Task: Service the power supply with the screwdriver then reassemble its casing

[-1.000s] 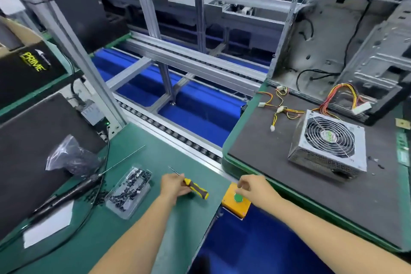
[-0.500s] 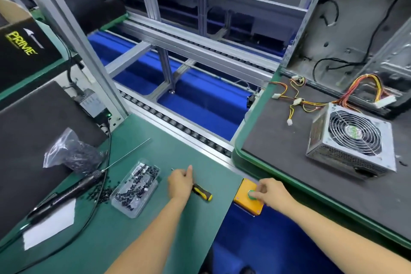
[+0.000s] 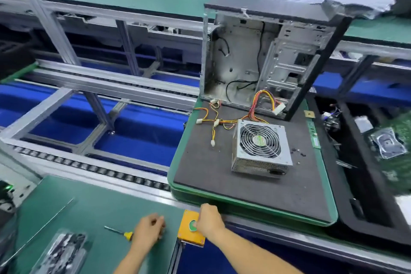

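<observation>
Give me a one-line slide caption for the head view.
Left hand grips the screwdriver on the bench, right hand rests on the orange button box; power supply waits on the pallet.

both hands (image 3: 148, 230) (image 3: 208, 220) low, fingers curled

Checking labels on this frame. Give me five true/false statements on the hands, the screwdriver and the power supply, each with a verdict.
1. The left hand holds the screwdriver by its handle on the green bench. True.
2. The right hand rests on the power supply. False: it is on the orange button box, at the green button.
3. The power supply lies with its fan facing up. True.
4. The power supply sits inside the computer case. False: it lies on the dark mat in front of the open case.
5. The screwdriver tip touches the power supply. False: the two are far apart, on separate surfaces.
</observation>
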`<control>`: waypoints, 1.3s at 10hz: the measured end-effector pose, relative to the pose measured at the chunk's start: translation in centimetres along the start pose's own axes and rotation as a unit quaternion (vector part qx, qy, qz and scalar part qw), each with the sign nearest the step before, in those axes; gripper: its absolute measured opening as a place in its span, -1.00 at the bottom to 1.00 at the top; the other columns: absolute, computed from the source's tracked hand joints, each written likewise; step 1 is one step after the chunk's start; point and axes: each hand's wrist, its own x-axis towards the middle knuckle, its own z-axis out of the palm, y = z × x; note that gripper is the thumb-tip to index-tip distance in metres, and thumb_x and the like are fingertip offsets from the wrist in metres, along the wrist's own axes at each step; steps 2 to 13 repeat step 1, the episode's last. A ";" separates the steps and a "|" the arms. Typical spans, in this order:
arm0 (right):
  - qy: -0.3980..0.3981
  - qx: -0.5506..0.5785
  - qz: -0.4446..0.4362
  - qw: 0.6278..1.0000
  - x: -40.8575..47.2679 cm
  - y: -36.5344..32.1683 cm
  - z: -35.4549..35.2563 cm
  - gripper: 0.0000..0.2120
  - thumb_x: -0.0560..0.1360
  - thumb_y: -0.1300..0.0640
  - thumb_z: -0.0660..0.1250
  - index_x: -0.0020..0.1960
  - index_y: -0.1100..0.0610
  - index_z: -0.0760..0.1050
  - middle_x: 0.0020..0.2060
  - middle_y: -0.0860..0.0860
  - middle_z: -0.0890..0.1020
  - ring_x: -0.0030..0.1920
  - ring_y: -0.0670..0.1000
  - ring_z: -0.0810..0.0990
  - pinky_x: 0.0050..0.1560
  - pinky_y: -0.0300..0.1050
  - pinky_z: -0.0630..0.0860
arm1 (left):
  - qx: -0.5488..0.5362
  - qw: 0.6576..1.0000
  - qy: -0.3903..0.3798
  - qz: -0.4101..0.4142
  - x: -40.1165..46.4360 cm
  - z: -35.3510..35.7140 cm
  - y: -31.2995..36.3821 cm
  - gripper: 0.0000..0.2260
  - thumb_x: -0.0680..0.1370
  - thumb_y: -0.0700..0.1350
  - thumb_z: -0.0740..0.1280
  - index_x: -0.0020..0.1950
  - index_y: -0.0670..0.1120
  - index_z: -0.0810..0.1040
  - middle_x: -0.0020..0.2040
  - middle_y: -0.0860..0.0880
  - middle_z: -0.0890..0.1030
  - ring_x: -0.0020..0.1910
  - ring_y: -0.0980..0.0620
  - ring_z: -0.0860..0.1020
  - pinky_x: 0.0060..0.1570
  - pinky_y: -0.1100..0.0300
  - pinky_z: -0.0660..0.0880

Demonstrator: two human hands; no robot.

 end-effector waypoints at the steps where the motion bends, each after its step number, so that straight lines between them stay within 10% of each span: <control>1: -0.051 0.000 -0.017 0.999 -0.9 0.1 -1.3 -0.71 0.51 0.16 0.34 -0.29 0.14 0.29 -0.28 0.07 0.44 -0.17 0.06 0.48 -0.22 -0.12 0.39 | 0.029 1.000 -0.007 -0.003 0.7 0.6 0.2 -0.66 0.62 -0.23 0.25 -0.36 -0.16 0.52 -0.55 0.00 0.52 -0.54 0.03 0.46 -0.45 0.23 0.35; 13: -0.051 0.000 -0.017 0.999 -0.9 0.1 -1.3 -0.71 0.51 0.16 0.34 -0.29 0.14 0.29 -0.28 0.07 0.44 -0.17 0.06 0.48 -0.22 -0.12 0.39 | 0.029 1.000 -0.007 -0.003 0.7 0.6 0.2 -0.66 0.62 -0.23 0.25 -0.36 -0.16 0.52 -0.55 0.00 0.52 -0.54 0.03 0.46 -0.45 0.23 0.35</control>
